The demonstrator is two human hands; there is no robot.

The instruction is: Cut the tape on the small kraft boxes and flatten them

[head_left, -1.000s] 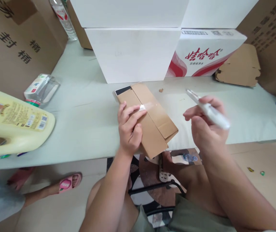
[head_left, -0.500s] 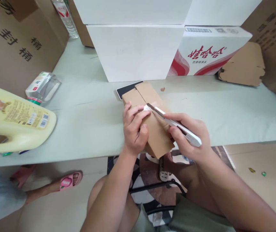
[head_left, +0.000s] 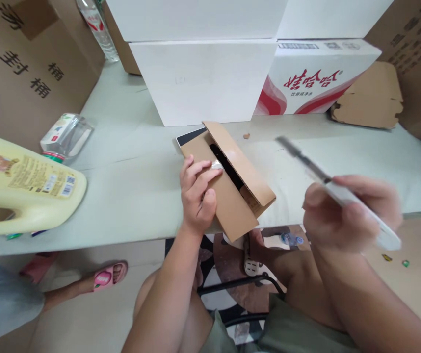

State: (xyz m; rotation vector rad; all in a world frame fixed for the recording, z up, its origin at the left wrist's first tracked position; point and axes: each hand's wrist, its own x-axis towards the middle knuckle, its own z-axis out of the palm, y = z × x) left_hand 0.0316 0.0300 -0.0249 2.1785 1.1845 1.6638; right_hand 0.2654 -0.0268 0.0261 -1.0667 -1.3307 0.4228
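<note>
A brown cardboard box [head_left: 238, 215] lies slanted on the table, its near end reaching past the front edge. Its right flap [head_left: 232, 149] stands partly lifted, and a dark gap shows inside. My left hand [head_left: 198, 193] holds the box from the left, fingers bent over the left flap beside a bit of clear tape [head_left: 217, 165]. To the right of the box, my right hand [head_left: 346, 215] is closed around a white utility knife [head_left: 357, 201], its blade out and pointing up and left. Motion blurs this hand and the knife.
A dark flat device [head_left: 190, 137] lies partly under the box. White cartons [head_left: 203, 83] stand behind it. At left are a yellow jug [head_left: 30, 191] and a clear bottle [head_left: 66, 135] on its side. Someone's leg and pink slipper [head_left: 109, 276] show at lower left.
My right hand has lifted the utility knife off the box and moved it right. The box's right flap has risen, opening a gap. My left hand stays on the box, shifted slightly left.
</note>
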